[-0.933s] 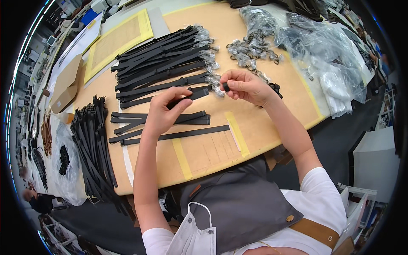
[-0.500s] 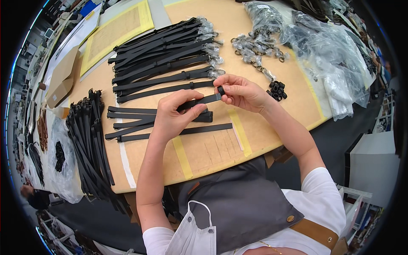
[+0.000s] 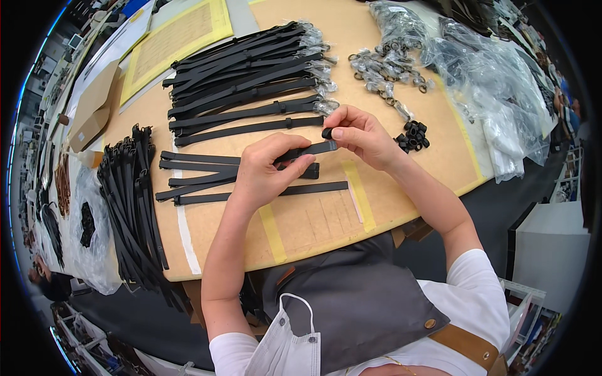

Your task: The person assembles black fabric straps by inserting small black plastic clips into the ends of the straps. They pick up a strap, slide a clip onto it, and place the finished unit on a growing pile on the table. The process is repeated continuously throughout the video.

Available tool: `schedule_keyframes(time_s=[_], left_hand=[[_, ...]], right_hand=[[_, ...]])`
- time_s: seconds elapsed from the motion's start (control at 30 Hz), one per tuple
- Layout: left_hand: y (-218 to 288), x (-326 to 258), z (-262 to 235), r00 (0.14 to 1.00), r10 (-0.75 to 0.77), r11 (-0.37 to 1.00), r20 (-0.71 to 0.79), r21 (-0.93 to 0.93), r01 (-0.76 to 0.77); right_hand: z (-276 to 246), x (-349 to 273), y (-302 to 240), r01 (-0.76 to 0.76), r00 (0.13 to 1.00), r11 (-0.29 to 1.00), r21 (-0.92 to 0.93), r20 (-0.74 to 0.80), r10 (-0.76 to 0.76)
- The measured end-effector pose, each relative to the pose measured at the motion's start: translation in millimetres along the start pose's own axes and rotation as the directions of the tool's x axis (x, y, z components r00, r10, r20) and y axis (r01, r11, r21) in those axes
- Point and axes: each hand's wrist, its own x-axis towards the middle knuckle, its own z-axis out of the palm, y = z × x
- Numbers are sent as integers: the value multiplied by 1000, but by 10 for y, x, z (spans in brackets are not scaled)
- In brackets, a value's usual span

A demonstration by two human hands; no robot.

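Observation:
My left hand [image 3: 268, 170] grips a black strap [image 3: 311, 150] just above the brown table [image 3: 313, 219]. Its free end points right. My right hand [image 3: 359, 135] pinches a small black loop [image 3: 327, 133] at that strap's tip. Under my hands lie a few loose black straps [image 3: 207, 178]. Right of my right hand sits a small heap of black loops [image 3: 412, 135].
A stack of finished black straps with metal clasps [image 3: 251, 75] lies farther back. Metal rings [image 3: 385, 69] and clear plastic bags [image 3: 495, 75] fill the far right. A bundle of black straps [image 3: 132, 207] runs along the left edge, by a cardboard box [image 3: 94, 106].
Both hands drew nearer to me with the strap. My right hand brought the small loop to the strap's end.

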Motion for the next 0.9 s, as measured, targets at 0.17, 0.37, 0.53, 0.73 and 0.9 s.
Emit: schedule_keyframes(time_s=[0.17, 0.37, 0.53, 0.73, 0.9], left_hand=[[-3, 0, -7, 999, 13, 999, -38, 48, -11], [-22, 6, 16, 994, 56, 995, -98, 84, -48], [-27, 5, 42, 988, 91, 990, -122, 115, -77], [-13, -4, 44, 987, 103, 986, -122, 144, -85], [-62, -23, 54, 987, 126, 979, -98, 173, -108]], right_hand=[[-7, -4, 20, 163, 986, 978, -130, -11, -166], [24, -33, 52, 348, 936, 898, -269, 57, -346], [65, -67, 30, 320, 944, 902, -290, 20, -329], [34, -40, -15, 169, 985, 969, -180, -16, -174], [4, -53, -73, -34, 999, 979, -203, 9, 37]])
